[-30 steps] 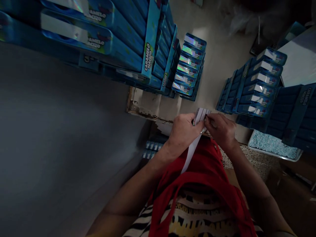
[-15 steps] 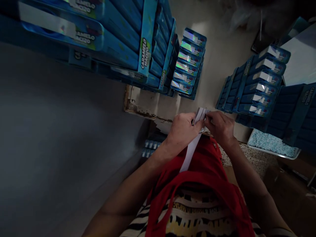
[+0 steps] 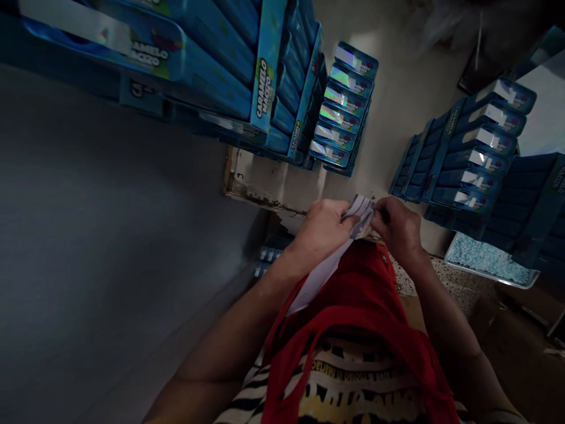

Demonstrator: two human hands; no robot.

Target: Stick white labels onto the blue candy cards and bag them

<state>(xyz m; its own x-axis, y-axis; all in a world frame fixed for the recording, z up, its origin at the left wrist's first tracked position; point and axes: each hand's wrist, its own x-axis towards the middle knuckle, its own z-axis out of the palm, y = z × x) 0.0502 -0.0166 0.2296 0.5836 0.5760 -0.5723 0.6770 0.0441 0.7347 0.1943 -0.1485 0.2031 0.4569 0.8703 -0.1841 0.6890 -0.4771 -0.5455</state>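
Note:
Between my hands, in front of my red apron (image 3: 362,277), is a long white paper strip (image 3: 324,274) with dark lines across its upper end. My left hand (image 3: 324,227) pinches this upper part between thumb and fingers. The rest of the strip hangs down and to the left over the apron. At the strip's right edge, my right hand (image 3: 399,227) has its fingertips pinched together on it. The fingertips partly hide what they grip.
Tall stacks of blue candy boxes (image 3: 212,70) stand at the left of the table (image 3: 260,176). A smaller box stack (image 3: 342,106) is at the centre, with more boxes (image 3: 477,147) at right. A tray of pale blue pieces (image 3: 489,259) sits at the lower right.
The strip's hanging end has swung to the left and shows more broadly. Its upper end has tilted and bent, and my right hand has moved slightly right.

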